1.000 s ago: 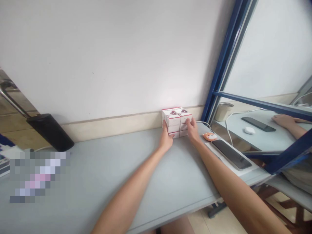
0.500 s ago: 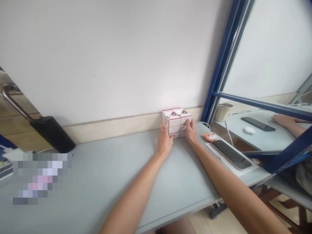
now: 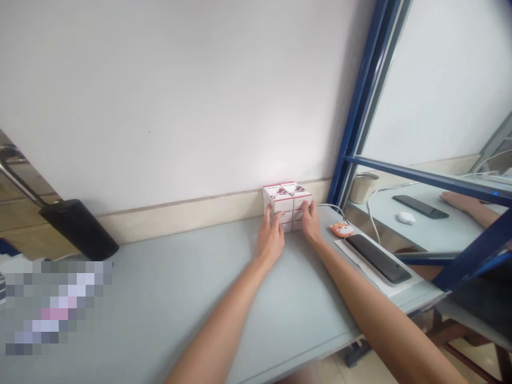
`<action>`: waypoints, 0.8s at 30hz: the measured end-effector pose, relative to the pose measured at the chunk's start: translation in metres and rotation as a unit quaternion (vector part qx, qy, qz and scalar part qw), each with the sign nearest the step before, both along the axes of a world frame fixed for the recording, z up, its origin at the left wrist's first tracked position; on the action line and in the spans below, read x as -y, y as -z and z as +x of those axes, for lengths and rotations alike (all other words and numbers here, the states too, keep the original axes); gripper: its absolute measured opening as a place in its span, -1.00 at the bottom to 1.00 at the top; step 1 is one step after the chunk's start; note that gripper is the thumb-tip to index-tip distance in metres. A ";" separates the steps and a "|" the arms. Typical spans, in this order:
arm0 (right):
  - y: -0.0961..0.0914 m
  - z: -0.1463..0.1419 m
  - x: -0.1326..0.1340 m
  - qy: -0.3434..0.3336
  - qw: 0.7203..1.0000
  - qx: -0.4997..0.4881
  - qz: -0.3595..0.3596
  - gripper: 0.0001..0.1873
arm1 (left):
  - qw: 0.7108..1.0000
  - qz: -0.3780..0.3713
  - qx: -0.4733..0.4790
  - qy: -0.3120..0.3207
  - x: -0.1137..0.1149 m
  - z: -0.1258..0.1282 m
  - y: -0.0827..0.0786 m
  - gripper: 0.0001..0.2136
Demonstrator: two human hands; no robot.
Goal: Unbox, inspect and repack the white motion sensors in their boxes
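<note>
Small white boxes (image 3: 283, 204) with red edges and dark printed tops stand in a compact stack on the desk, close against the wall. The stack is two columns wide and several boxes high. My left hand (image 3: 272, 237) grips its left side, with the thumb across the front and the fingers along the side face. On the right side, my right hand (image 3: 311, 220) has its thumb at the front and its fingers partly hidden behind the boxes. Both hands press the stack from opposite sides.
Right of the stack lie an orange-and-white case (image 3: 342, 229) and a phone (image 3: 378, 258) on white paper. A black cylinder (image 3: 80, 229) leans at the left, near a blurred-out item. Beyond the blue frame (image 3: 350, 133), another person's hand (image 3: 460, 200) rests by a second phone (image 3: 420, 206).
The view has shifted slightly. My left thumb has moved up the front of the stack from its lower edge. My right hand stays at the right side.
</note>
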State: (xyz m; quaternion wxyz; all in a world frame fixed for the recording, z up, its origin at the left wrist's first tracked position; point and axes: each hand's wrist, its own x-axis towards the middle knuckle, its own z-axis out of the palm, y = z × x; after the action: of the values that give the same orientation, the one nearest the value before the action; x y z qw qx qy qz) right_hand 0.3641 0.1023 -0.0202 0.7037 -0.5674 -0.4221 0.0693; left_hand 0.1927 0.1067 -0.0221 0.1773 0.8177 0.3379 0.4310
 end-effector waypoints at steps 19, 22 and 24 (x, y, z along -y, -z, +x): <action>-0.003 0.004 0.000 -0.014 0.999 0.041 0.025 -0.39 | 0.994 -0.053 0.059 0.071 0.005 -0.011 -0.002 -0.34; 0.001 0.004 -0.002 -0.007 0.999 0.043 0.024 -0.39 | 0.993 -0.062 0.070 0.074 0.002 -0.010 0.001 -0.28; 0.003 0.005 -0.003 0.000 0.999 0.045 0.022 -0.39 | 0.991 -0.074 0.075 0.077 0.000 -0.010 0.004 -0.22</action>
State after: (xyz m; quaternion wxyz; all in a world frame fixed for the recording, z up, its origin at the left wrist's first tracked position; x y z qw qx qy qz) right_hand 0.3693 0.1056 -0.0228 0.6961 -0.5545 -0.4547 0.0344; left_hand 0.1828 0.1066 -0.0265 0.2950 0.7914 0.2907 0.4496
